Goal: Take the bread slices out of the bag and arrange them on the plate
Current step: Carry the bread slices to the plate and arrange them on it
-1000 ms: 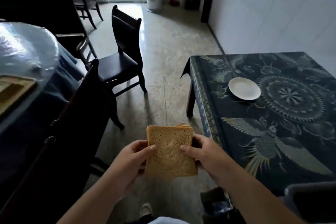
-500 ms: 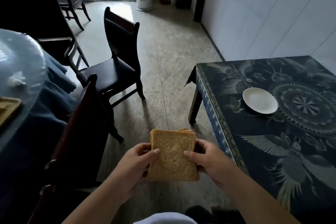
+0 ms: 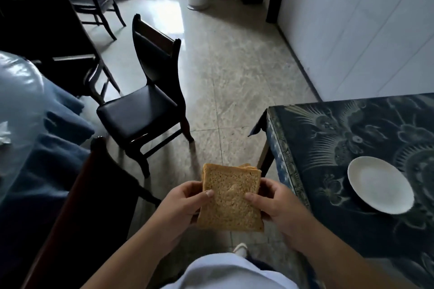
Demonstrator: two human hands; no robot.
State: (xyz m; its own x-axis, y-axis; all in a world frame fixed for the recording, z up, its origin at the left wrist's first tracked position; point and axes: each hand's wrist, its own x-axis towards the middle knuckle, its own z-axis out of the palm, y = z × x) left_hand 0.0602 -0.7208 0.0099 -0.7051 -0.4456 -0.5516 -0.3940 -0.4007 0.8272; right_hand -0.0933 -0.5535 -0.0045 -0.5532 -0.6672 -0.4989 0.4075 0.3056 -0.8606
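The bread slices (image 3: 231, 197), a small stack of brown bread with one slice facing the camera and the edges of others showing behind its top right corner, are held in the air between both hands, over the tiled floor (image 3: 234, 82) and not on any table. The left hand (image 3: 182, 206) has its grip closed on the stack's left edge, thumb pressed on the front face and fingers wrapped behind. The right hand (image 3: 276, 204) has its grip closed on the right edge the same way, thumb on the front and fingers hidden behind the bread. To the right of the right grip, and clear of it, stands a table (image 3: 328, 218) covered in a dark blue patterned cloth; on it lies a white plate (image 3: 380, 187), bare of bread and well apart from the stack. Ahead of the left grip and farther away stands a dark wooden chair (image 3: 143, 110) with a black seat. Just left of that grip is the back of another dark chair (image 3: 77, 206). Below the grips, a pale garment (image 3: 230, 272) and a white shoe (image 3: 240, 247) show.
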